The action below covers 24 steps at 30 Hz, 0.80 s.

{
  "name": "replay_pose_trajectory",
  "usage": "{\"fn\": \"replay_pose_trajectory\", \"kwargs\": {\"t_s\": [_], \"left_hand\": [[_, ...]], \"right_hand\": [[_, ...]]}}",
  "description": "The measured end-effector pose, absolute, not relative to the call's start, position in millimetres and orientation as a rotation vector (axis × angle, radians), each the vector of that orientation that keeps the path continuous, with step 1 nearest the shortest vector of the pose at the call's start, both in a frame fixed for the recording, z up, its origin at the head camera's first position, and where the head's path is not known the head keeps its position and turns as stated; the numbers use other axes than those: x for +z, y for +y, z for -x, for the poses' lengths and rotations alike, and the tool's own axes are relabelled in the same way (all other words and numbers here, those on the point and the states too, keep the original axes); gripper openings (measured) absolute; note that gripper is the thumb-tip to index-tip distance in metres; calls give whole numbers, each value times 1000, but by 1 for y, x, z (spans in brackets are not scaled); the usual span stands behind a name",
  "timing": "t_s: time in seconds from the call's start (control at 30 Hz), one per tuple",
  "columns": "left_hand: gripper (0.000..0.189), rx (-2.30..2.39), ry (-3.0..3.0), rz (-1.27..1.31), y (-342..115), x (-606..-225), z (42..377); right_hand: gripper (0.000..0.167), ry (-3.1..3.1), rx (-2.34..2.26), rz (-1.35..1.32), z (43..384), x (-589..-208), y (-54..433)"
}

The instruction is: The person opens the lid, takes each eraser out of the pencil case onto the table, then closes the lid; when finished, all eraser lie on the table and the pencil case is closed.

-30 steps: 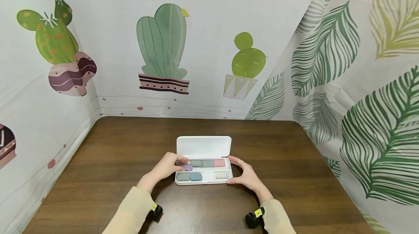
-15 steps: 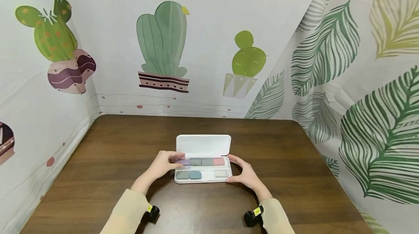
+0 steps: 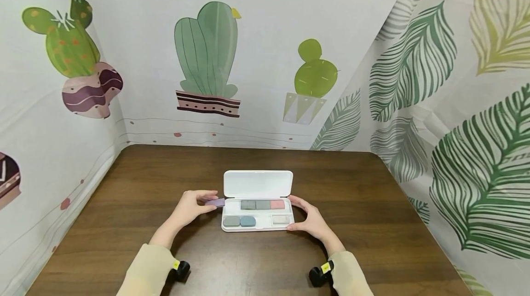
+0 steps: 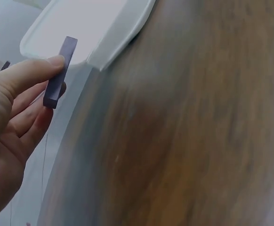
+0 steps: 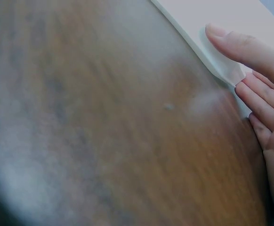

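My left hand (image 3: 188, 208) pinches a thin purple block (image 3: 216, 202) between thumb and fingers, just off the left end of an open white hinged case (image 3: 263, 222). In the left wrist view the purple block (image 4: 60, 73) shows as a narrow flat slab, tilted. My right hand (image 3: 311, 220) holds the case's right end, thumb at the near corner and fingers at the far one. The back row of the case holds two grey-green blocks (image 3: 256, 205) and a pink block (image 3: 277, 204). In front lie a grey-green block (image 3: 231, 221), a blue block (image 3: 248, 221) and a pale block (image 3: 281, 220).
The case's lid (image 3: 258, 184) stands raised at its back. Brown wooden tabletop (image 3: 352, 181) surrounds the case. A white cloth backdrop (image 3: 265, 56) printed with cacti and leaves rises behind and at both sides.
My left hand has lifted the purple block out of the back row's left end and carried it left, past the case's edge. The right hand keeps its hold on the case.
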<state>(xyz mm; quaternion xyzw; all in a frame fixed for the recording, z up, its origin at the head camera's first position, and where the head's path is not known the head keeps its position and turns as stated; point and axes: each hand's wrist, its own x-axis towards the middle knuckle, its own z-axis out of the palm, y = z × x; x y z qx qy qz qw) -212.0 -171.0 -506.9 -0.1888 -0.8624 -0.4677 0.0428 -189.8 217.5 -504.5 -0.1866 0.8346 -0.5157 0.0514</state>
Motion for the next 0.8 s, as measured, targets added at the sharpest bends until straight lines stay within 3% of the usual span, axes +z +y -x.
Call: {"fn": "replay_pose_trajectory", "kwargs": {"t_s": [0.8], "left_hand": [[42, -1333, -2728, 536, -188, -519, 221]], "right_hand": [[84, 2543, -1562, 541, 190, -504, 217]]}}
